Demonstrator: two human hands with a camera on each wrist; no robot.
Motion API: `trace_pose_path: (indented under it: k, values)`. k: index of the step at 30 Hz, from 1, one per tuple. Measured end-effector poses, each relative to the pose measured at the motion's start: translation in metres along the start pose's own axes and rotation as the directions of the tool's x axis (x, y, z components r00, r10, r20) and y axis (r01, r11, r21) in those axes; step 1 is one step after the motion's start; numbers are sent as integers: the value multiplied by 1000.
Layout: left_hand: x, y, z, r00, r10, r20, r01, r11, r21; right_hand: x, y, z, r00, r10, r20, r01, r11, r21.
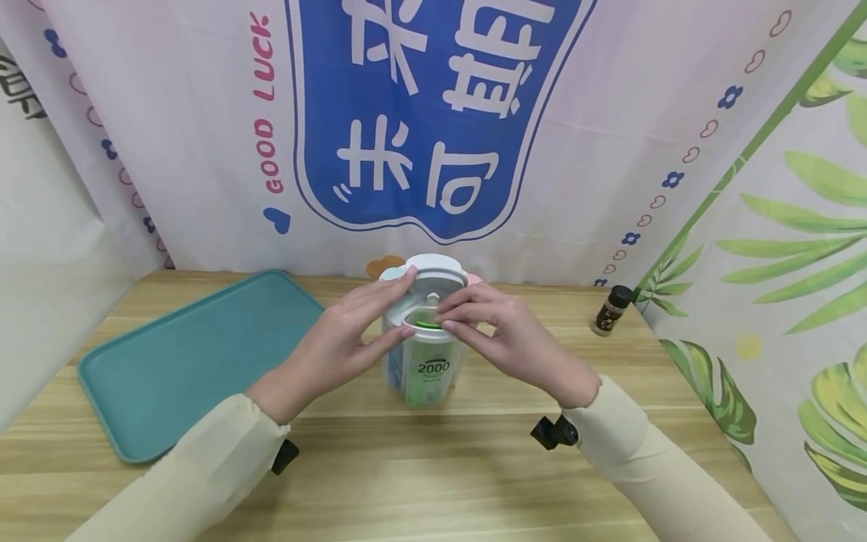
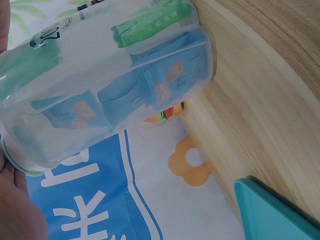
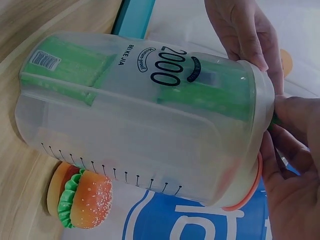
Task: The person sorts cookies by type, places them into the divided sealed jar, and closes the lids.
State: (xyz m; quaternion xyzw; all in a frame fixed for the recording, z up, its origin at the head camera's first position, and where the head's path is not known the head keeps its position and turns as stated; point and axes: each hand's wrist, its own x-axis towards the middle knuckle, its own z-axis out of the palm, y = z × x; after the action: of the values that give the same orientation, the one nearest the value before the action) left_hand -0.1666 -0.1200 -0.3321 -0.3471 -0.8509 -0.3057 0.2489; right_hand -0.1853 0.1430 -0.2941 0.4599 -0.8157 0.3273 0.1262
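A clear multi-compartment storage container marked 2000 stands on the table, its white flap lid raised. Green packets and blue packets show through its walls. My left hand holds the container's top from the left, thumb on the front rim and fingers reaching to the raised lid. At the front compartment's mouth, my right hand pinches a green packet, mostly hidden below the rim. In the right wrist view only a sliver of that packet shows between the fingers.
A teal tray lies at the left of the table. Toward the right back stands a small black-capped bottle. A toy hamburger sits behind the container. Printed cloth hangs along the table's back edge.
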Motion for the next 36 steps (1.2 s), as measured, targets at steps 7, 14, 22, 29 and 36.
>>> trace_pose_path:
  k: [7, 14, 22, 29, 36]
  values:
    - [0, 1, 0, 1000, -2, -4, 2, 1000, -3, -1, -1, 0, 1000, 7, 4, -7, 1000, -2]
    - [0, 1, 0, 1000, -14, 6, 14, 1000, -2, -2, 0, 0, 999, 36, 6, -36, 998, 53]
    - [-1, 2, 0, 1000, -22, -1, 22, 1000, -18, -3, 6, -3, 982, 147, -117, -103, 941, 321]
    - [-1, 1, 0, 1000, -25, -18, 24, 999, -27, 4, 13, -5, 882, 402, -247, -242, 835, 494]
    - [0, 2, 1, 1000, -17, -19, 16, 999, -43, 10, 18, -8, 884, 432, -180, -282, 799, 532]
